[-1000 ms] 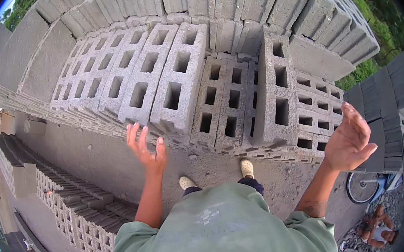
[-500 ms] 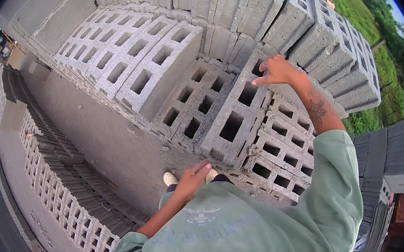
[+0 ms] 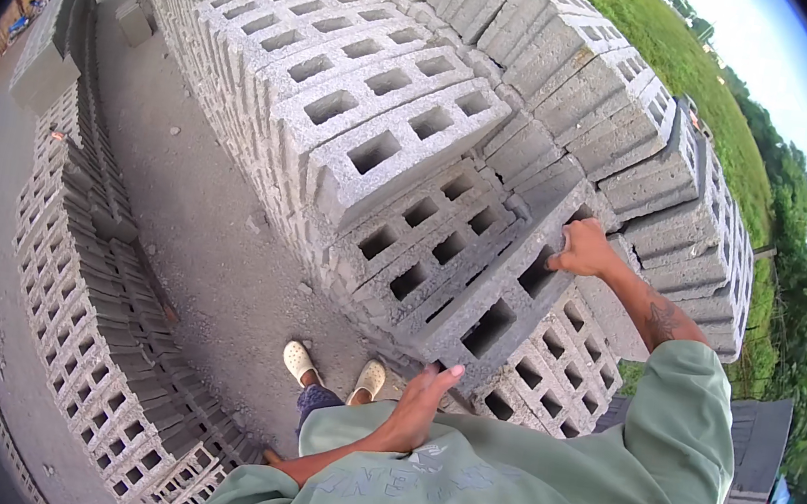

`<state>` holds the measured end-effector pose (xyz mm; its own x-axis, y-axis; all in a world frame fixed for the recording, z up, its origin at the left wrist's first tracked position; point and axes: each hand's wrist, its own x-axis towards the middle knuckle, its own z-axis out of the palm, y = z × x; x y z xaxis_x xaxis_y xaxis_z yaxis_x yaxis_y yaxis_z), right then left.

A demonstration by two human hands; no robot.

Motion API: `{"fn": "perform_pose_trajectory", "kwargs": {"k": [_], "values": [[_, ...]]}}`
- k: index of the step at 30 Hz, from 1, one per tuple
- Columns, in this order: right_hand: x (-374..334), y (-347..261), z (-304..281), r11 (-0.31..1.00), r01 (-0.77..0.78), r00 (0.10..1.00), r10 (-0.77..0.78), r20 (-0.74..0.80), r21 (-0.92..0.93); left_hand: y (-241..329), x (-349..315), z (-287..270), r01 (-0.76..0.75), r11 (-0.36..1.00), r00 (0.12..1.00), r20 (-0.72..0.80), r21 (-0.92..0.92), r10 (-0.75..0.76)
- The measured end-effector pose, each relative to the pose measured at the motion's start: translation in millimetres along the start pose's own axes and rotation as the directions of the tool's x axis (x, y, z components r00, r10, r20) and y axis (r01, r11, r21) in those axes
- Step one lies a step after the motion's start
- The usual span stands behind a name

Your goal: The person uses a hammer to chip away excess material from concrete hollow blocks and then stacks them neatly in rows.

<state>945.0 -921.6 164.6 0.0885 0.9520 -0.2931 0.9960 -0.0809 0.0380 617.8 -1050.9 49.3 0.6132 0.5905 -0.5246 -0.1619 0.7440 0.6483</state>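
Observation:
A grey hollow concrete block [image 3: 449,336] lies lengthwise in front of me, its holes facing up, on the stepped stack. My right hand [image 3: 585,249] is closed over the web near its far end, fingers hooked into the holes. At the near end, my left hand [image 3: 423,408] is against the block with its thumb up along the end face; some of its fingers are hidden. Left of this block sits a lower row of hollow blocks [image 3: 433,244]. On its right, more low hollow blocks [image 3: 555,371] lie partly behind my sleeve.
A higher row of blocks [image 3: 345,74] stands at the far left, and a tall block wall [image 3: 538,57] runs behind. Another long stack [image 3: 76,333] lines the left across a dirt path [image 3: 199,197]. My feet in pale clogs [image 3: 369,381] stand close to the stack.
My right hand has closed onto the block's far part, and my left hand has come up to its near end. The view has turned, so the stack sits lower and further right.

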Motion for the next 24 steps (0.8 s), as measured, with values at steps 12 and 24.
{"fn": "perform_pose_trajectory", "kwargs": {"k": [12,24], "values": [[136.0,-84.0,-37.5,0.977,0.072,0.994,-0.086,0.063,0.2,142.0,24.8,-50.9,-0.283,0.958,0.922,-0.264,0.036,0.283],[103.7,-143.2,102.0,-0.196,0.498,0.652,0.727,-0.216,0.845,178.4,78.5,-81.8,-0.644,-0.489,0.083,0.688,0.589,0.721]]}}
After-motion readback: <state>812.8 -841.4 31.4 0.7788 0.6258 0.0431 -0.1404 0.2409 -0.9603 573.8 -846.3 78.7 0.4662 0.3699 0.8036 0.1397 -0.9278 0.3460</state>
